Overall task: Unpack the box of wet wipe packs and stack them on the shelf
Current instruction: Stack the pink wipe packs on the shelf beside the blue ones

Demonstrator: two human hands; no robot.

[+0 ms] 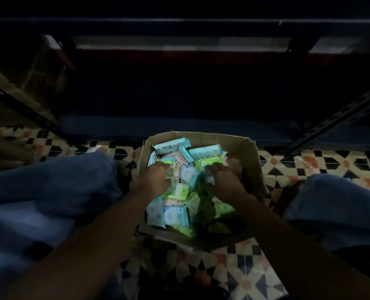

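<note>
- Dim light; detail is poor throughout.
- The box [251,148] is seen open on the tiled floor [309,163], between the person's knees, just in front of the shelf [179,124].
- The box is seen full of packs [173,215], jumbled in blue, green and pink, some flat, some on edge.
- The left hand [155,176] is seen down in the box, fingers curled over a green pack [172,176] at its left edge; the pack appears to be gripped.
- The right hand [223,180] is seen on the green packs at the right side, fingers bent into them; whether one is actually gripped cannot be told, as that patch is blurred.
- No packs are made out on the shelf, which lies in deep shadow; the task is judged to be near its start.
- Step in hand, as judged: packs are being gathered for a lift.
- Packs of one colour are best taken together and squared flat before lifting, so they stack level.
- Soft packs are likely to slip and sag; a firm hold across the broad faces is advised.
- The lift is best kept clear of the box wall, so no flap is caught.
</note>
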